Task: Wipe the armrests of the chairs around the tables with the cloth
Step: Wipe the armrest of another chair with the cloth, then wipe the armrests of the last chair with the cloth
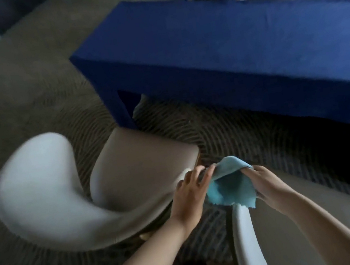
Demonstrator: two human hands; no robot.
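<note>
Left hand (191, 193) and right hand (269, 183) each pinch a side of the cloth (231, 186), spread over the near armrest (244, 236) tip. Whether they touch is unclear. No armrest looks provably wiped, so both white chairs likely remain.

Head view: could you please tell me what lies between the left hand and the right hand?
The light blue cloth, held by the left hand at one side and the right hand at the other, fills that gap in the head view.
</note>
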